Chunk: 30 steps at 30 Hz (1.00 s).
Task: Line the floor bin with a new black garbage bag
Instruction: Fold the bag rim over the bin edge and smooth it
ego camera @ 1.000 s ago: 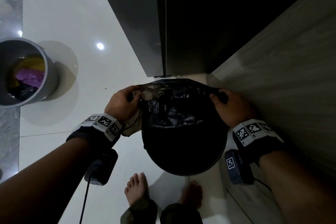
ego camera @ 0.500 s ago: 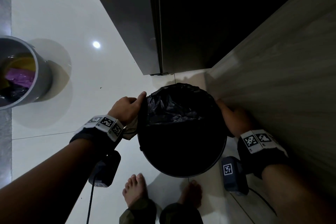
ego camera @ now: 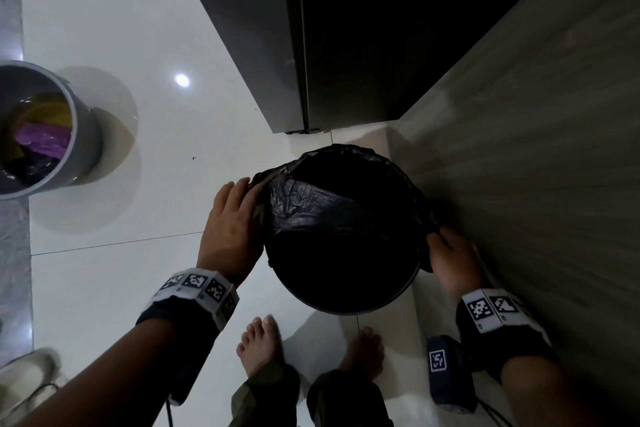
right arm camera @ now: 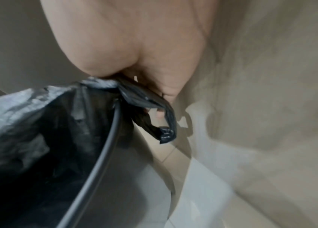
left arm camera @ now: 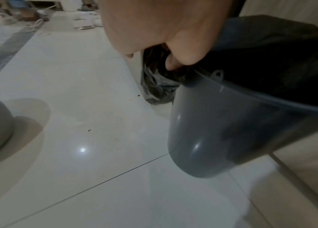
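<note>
A round dark grey floor bin [ego camera: 346, 291] stands on the white tiles against the wooden wall. A black garbage bag [ego camera: 332, 204] hangs inside it, its mouth spread over the far rim. My left hand [ego camera: 239, 204] lies against the bin's left rim. In the left wrist view its fingers [left arm camera: 175, 60] curl round a crumpled fold of the bag [left arm camera: 271, 40] outside the bin [left arm camera: 232, 131]. My right hand [ego camera: 440, 246] is at the near-right rim. Its fingers [right arm camera: 165, 91] pinch a twisted edge of the bag [right arm camera: 27, 123] just outside the rim [right arm camera: 99, 155].
A second grey bin [ego camera: 86, 135] with purple and yellow waste stands at the far left. A dark cabinet [ego camera: 277, 28] rises behind the bin, and a wood-grain wall [ego camera: 536, 149] is close on the right. My bare feet [ego camera: 259, 347] are just in front. A shoe [ego camera: 27, 378] lies at lower left.
The bag's mouth has gone from held above the bin to stretched over its rim. Both hands have slid down the bin's sides, the right one toward me.
</note>
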Available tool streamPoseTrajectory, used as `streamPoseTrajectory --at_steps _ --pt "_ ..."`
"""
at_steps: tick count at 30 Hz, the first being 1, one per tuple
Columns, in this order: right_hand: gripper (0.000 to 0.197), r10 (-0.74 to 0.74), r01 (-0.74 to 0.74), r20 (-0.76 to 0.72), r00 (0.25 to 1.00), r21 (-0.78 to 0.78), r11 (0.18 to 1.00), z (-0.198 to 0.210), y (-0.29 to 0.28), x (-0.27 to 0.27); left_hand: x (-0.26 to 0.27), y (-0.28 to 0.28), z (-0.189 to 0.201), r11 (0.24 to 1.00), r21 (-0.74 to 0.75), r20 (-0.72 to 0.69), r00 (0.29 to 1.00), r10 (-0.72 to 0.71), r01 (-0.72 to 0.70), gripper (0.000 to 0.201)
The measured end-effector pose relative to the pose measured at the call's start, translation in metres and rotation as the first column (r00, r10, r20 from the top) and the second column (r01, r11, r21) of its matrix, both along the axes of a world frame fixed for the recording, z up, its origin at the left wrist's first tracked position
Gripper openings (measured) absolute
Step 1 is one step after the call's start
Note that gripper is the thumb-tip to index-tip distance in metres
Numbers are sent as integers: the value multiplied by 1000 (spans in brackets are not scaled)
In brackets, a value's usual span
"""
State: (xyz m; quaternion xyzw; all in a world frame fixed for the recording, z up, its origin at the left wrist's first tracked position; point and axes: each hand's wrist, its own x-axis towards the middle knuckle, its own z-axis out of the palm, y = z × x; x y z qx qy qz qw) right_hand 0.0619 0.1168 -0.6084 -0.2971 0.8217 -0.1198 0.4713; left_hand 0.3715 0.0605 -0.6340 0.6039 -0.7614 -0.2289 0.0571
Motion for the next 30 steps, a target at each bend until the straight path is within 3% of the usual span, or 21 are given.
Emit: streamPoseTrajectory --at_steps 3,6,8,10,13,15,16,18,21,24,26,30 --pt "24 -40 40 24 999 0 999 -6 8 0 1 13 -4 990 -57 92 988 -122 127 61" --pt "22 -105 107 45 993 -29 994 -10 13 1 1 18 1 986 -85 98 986 -136 144 60" --pt "28 -160 166 78 984 -83 983 -10 16 1 0 22 5 996 0 35 995 -91 91 54" --pt "32 -174 186 89 981 -143 972 -13 21 1 -2 21 10 974 219 -76 994 83 -65 44" --pt "44 -165 182 96 982 -216 959 -23 28 -4 -10 15 16 778 555 -212 855 474 -294 36" --pt "47 -135 153 87 987 -244 958 -28 34 -7 -11 7 11 681 648 -210 779 591 -342 31" --pt "45 -99 110 60 993 -234 966 -28 36 -7 -10 5 8 666 665 -202 777 596 -338 29" --pt "41 -1 -4 -22 1000 -226 974 -26 38 -5 -8 4 -2 715 616 -178 825 536 -331 23" --pt "43 16 -23 -27 1000 -282 959 -23 39 -2 -6 13 -7 872 311 -50 910 412 -378 22" --pt "45 90 -91 -17 996 -266 960 -15 44 2 -7 22 5 951 55 -125 942 310 -306 24" --pt "43 158 -154 -2 987 -236 959 -7 47 5 -6 28 13 978 51 -158 965 208 -202 25" --pt "36 263 -260 -8 965 -177 949 6 54 12 -10 35 25 967 233 -116 984 135 -105 51"
